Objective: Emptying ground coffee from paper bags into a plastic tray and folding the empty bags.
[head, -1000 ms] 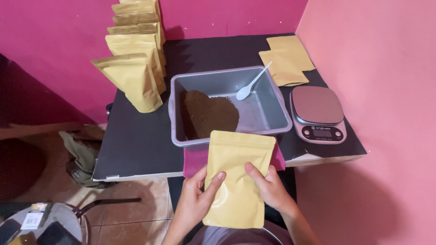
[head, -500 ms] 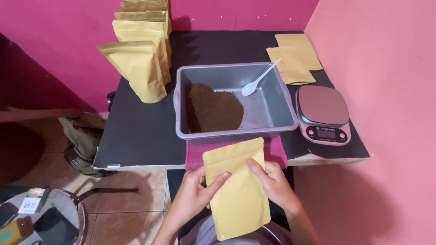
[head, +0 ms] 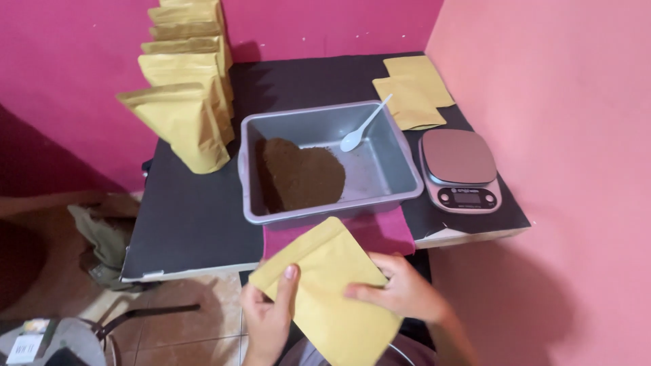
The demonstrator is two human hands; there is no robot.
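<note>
1. Kraft pouch (head: 325, 291): flat, empty-looking, tilted; I have it just in front of the grey tub (head: 397, 159), below the table edge.
2. Left hand (head: 268, 318): thumb laid across the pouch's lower left edge, fingers curled behind, gripping it.
3. Right hand (head: 400, 291): fingers pressed on the pouch's right side, pinching it from the front.
4. Grey tub: holds a heap of brown powder (head: 298, 173) in its left half and a white spoon (head: 363, 125) leaning at its far wall.
5. Digital scale (head: 461, 166): just right of the tub, platform bare.
6. Filled pouches (head: 186, 102): upright row left of the tub.
7. Flat spare pouches (head: 410, 91): beyond the tub, to the right.
8. Handling note: I judge the pouch should be levelled, mouth uppermost, and its lips parted with both thumbs, gripping near the rim, so the seam stays uncreased.
</note>
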